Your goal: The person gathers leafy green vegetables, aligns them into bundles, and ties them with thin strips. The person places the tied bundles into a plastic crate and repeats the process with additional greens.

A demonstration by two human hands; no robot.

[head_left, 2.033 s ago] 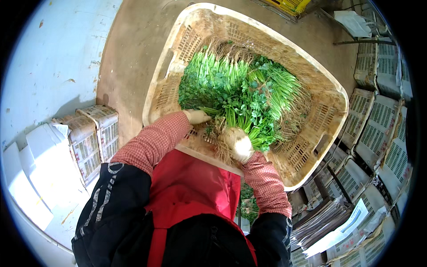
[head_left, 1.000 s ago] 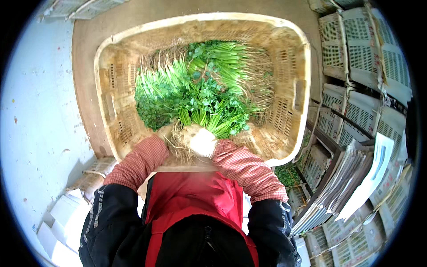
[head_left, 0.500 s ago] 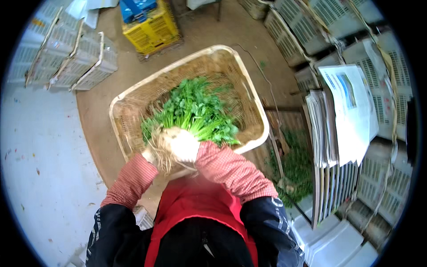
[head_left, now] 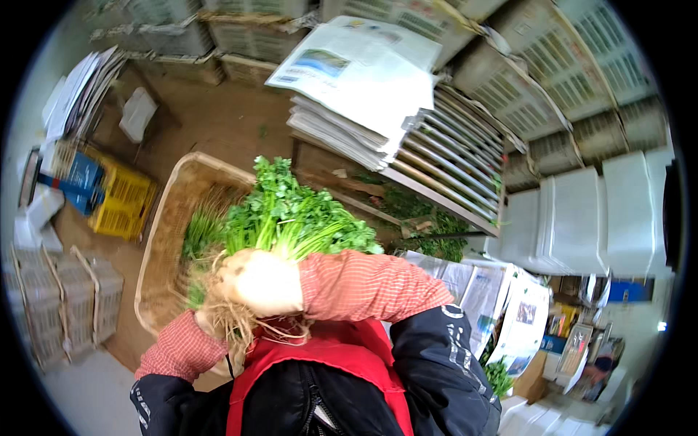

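Observation:
A large bunch of leafy celery (head_left: 291, 211) with long, pale, stringy roots (head_left: 236, 320) is held against my front, over the near right side of a cream plastic crate (head_left: 149, 276). My right hand (head_left: 262, 283), in a whitish, soil-stained glove, wraps across the stems just above the roots. My left hand (head_left: 209, 318) is at the root end, under the bunch; the roots hide most of its fingers. More green stems (head_left: 203, 232) show inside the crate, beside the held bunch.
Stacked newspapers (head_left: 356, 94) lie on a slatted metal rack (head_left: 443, 160) ahead, with loose greens (head_left: 436, 229) below. A newspaper-covered bundle (head_left: 472, 291) is at my right, near white foam boxes (head_left: 574, 211). A yellow crate (head_left: 127, 196) stands left; pale crates line the back.
My view has swung to the right, bringing the rack ahead and the newspaper-covered bundle into sight. The celery has come up out of the crate and nearer to my body, both hands staying at it.

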